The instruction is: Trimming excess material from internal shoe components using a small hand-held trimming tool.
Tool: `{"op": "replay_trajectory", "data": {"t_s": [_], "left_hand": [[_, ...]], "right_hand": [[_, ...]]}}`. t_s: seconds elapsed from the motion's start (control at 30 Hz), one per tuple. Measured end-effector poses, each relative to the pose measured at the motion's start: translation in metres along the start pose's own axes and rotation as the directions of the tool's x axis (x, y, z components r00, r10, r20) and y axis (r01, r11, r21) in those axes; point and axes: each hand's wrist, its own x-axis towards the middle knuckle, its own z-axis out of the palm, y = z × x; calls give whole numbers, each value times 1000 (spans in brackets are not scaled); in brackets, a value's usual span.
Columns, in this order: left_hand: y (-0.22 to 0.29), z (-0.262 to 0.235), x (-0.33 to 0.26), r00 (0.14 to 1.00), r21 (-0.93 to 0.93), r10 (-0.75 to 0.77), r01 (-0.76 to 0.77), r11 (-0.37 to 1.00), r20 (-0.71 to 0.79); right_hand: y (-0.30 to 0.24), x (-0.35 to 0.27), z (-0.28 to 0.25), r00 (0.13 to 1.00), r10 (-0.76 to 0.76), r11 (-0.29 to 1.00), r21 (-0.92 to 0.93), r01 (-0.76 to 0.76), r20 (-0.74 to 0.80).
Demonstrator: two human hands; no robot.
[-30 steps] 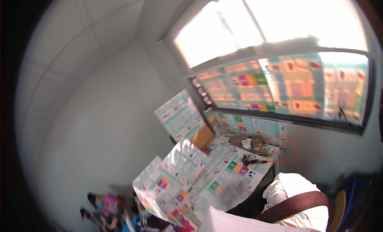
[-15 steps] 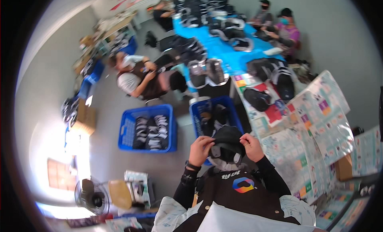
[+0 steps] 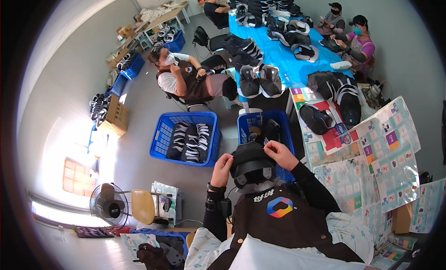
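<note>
A black shoe upper (image 3: 253,164) with grey patches is stretched between my hands, close in front of my brown apron (image 3: 253,223). My left hand (image 3: 222,171) pinches its left edge between thumb and fingers. At the upper right edge, my right hand (image 3: 282,155) grips it the same way. Just beyond the upper stands a blue basket (image 3: 289,142) with more dark uppers (image 3: 271,130) inside, partly hidden by my hands and the piece I hold.
Left of it, another blue basket (image 3: 160,139) holds rows of uppers. A paper-covered table (image 3: 337,177) at my right bears black uppers (image 3: 317,118). Beyond is a blue-covered table (image 3: 297,61) piled with uppers. A seated person (image 3: 188,79) is ahead left; a fan (image 3: 111,205) stands lower left.
The surroundings have shifted right in view. Between my hands the upper has tipped, showing more of its black surface; my left hand sits lower, my right higher. The seated person's hand has risen.
</note>
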Motion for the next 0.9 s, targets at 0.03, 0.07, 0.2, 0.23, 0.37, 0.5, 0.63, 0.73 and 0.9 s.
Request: {"op": "replay_trajectory", "data": {"t_s": [0.03, 0.07, 0.2, 0.23, 0.37, 0.5, 0.63, 0.73, 0.9], "left_hand": [[-1, -1, 0, 1000, 3, 3, -3, 1000, -4], [-1, -2, 1, 999, -43, -2, 0, 999, -53], [-5, 2, 7, 995, -82, -4, -4, 997, -99], [-2, 7, 6, 995, -76, -1, -6, 997, -97], [11, 12, 17, 1000, -16, 3, -3, 1000, -22], [19, 11, 18, 1000, 82, 11, -11, 997, 3], [14, 14, 16, 996, 113, 59, -50, 992, -72], [10, 15, 17, 988, 151, 66, -44, 988, -142], [20, 28, 23, 968, 336, 173, -103, 936, -183]], "right_hand": [[3, -3, -1, 1000, -4, 1000, 1, 4, 4], [7, -6, -5, 998, 59, 998, -7, -59, 33], [22, -7, -18, 989, 115, 983, 133, -127, 98], [28, -8, -20, 992, 90, 971, 214, -108, 92], [45, -2, -29, 985, 102, 920, 362, -147, 140], [38, -1, -32, 993, 93, 967, 231, -109, 77], [-24, -5, -35, 994, 41, 924, -374, -74, -97], [-69, -8, -35, 999, 24, 999, -21, -24, -29], [-185, -84, -43, 699, -652, 705, 105, 701, -293]]}}
